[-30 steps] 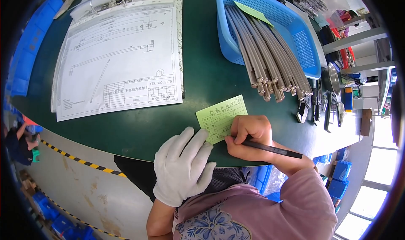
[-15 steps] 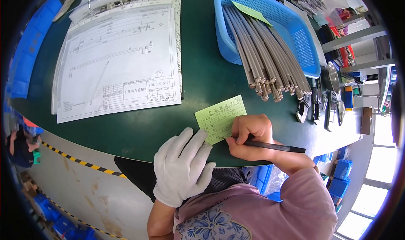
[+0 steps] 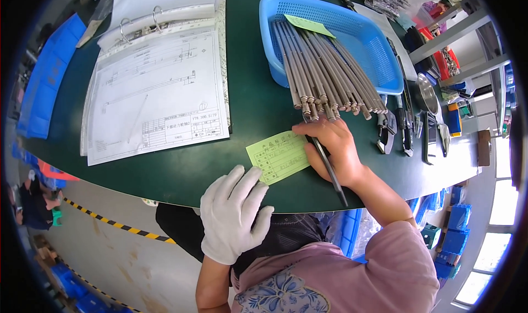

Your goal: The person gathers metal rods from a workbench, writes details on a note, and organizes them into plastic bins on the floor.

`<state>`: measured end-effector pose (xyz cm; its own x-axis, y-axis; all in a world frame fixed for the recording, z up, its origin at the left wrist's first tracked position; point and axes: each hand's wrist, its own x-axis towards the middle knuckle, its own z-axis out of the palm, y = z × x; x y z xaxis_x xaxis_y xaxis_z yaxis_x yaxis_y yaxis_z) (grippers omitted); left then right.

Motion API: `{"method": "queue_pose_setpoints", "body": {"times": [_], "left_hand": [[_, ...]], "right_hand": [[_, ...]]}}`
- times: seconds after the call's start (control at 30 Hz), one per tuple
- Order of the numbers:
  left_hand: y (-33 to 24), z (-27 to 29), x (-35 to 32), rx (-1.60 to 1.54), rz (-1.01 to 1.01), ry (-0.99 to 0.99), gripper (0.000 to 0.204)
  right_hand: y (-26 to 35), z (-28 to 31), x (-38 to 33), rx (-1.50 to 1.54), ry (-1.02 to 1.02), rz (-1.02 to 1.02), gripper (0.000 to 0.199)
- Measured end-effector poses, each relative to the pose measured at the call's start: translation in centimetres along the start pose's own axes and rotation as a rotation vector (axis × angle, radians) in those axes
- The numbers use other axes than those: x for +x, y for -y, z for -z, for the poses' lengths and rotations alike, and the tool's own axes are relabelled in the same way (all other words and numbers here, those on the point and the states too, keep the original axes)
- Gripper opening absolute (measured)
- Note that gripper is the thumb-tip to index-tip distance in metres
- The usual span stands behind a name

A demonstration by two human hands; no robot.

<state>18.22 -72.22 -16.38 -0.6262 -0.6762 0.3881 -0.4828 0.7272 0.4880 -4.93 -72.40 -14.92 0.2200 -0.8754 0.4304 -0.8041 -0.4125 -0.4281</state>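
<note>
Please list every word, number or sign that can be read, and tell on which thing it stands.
Wording is not copied here, only located:
White drawing sheet: printed title block and circled mark; smallest print unreadable.
Green card: printed heading and table, handwritten entries, partly covered by the right hand.
Green slip on the metal rods: too small to read.

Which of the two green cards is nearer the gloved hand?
The green card on the table, by the left hand; the other card lies on metal rods.

The right hand [image 3: 342, 152] hides part of the card [image 3: 278, 160], the binder [image 3: 170, 19] runs off the top edge, and fine print on the drawing [image 3: 159, 101] is unreadable.
</note>
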Motion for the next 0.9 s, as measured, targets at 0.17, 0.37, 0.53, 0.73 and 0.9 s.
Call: {"method": "queue_pose_setpoints", "body": {"times": [0.17, 0.37, 0.53, 0.73, 0.9], "left_hand": [[-0.2, 0.1, 0.2, 0.034, -0.019, 0.003, 0.033], [-0.5, 0.0, 0.1, 0.023, 0.0, -0.084, 0.036], [-0.5, -0.2, -0.8, -0.034, 0.094, -0.176, 0.044], [-0.9, 0.7, -0.4, -0.453, 0.327, -0.175, 0.051], [-0.8, 1.5, -0.1, -0.368, 0.348, -0.066, 0.044]], "right_hand": [[0.3, -0.5, -0.3, 0.256, -0.103, -0.156, 0.032], [0.2, -0.4, -1.2, 0.779, -0.151, -0.532, 0.022], [0.0, -0.4, -1.9, 0.797, -0.09, -0.444, 0.021], [1.5, -0.3, -1.8, 0.798, -0.121, -0.238, 0.016], [1.9, 0.6, -1.2, 0.659, -0.235, -0.081, 0.017]]}}
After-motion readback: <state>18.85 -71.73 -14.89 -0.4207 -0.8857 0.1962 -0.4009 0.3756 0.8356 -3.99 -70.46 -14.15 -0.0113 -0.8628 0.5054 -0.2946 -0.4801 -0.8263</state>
